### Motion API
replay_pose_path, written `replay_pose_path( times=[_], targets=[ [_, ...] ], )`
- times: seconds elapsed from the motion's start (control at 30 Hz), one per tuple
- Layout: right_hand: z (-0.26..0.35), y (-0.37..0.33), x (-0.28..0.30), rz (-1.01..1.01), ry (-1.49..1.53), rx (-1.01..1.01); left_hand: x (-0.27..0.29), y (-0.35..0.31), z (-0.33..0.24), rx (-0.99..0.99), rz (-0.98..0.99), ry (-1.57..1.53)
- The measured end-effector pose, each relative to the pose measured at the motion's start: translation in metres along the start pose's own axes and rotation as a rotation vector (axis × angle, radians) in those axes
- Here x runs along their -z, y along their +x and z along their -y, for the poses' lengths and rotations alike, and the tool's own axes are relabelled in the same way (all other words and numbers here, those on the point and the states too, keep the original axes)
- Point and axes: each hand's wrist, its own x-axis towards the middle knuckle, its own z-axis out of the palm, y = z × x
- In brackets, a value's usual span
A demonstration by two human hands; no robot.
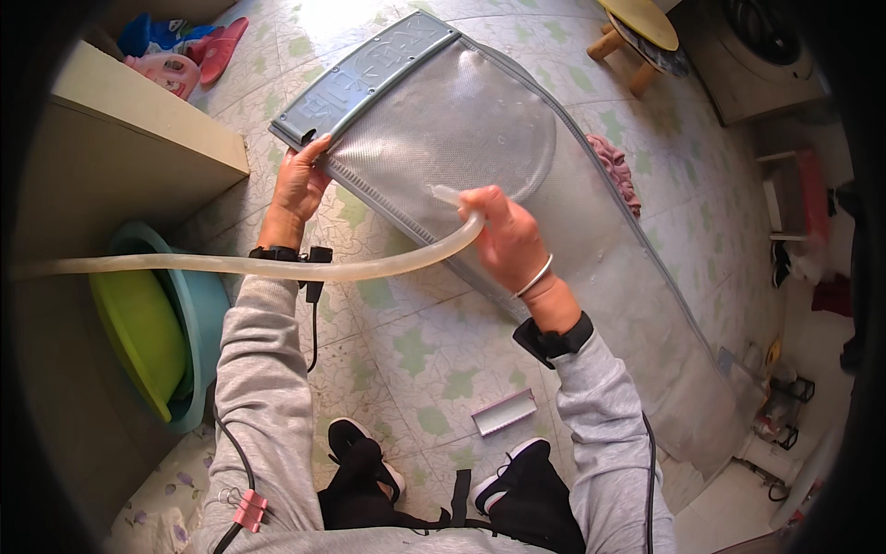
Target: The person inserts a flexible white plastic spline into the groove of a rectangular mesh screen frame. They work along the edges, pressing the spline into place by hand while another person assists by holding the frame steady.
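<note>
Head view, looking down. Two hands, both busy. Left hand [300,183] clamped on the near edge of one long grey mesh filter panel [480,138], fingers curled over the rim just below its solid grey plastic end cap [365,74]. Right hand [506,235] closed around one translucent hose [277,268], its open end poking out just above the fist and resting against the mesh. Hose running from that fist leftward across the left wrist and out toward the left rim. Panel lying slantwise over the floor, end cap far and left, the other end trailing toward the lower right.

One black band on each wrist, two in all; one thin silver bangle [535,277] on the right wrist. Two grey sleeves, two black shoes with white soles [517,462] at the bottom edge. One pink clip [249,510] on a black cable by the left sleeve.

One small grey metal strip [504,412] lying on the floor between the forearms, apart from both hands. Two nested basins at left, green [138,332] inside blue. One wooden stool [641,32] at top right. One pinkish rag [616,166] beside the panel's far edge. A few bright slippers [185,51] at top left, behind a pale cabinet top [129,120].

Floor [434,351] of pale tiles with green leaf pattern, sunlit at the top. Cluttered corner at right, too dim and bent to tell apart.
</note>
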Motion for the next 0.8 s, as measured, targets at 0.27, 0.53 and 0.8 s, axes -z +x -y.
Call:
replay_pose_path(
  times=[0.27, 0.53, 0.8],
  targets=[
    [0.031, 0.028, 0.006, -0.312, -0.054, 0.016, -0.034, -0.051, -0.033, -0.106, 0.180, 0.152],
    [0.063, 0.030, 0.021, -0.336, -0.129, 0.179, -0.054, -0.117, -0.037, -0.133, 0.273, 0.093],
    [0.055, 0.085, 0.095, -0.642, -0.381, 0.178, -0.057, -0.164, -0.035, -0.184, 0.401, 0.072]
  ],
)
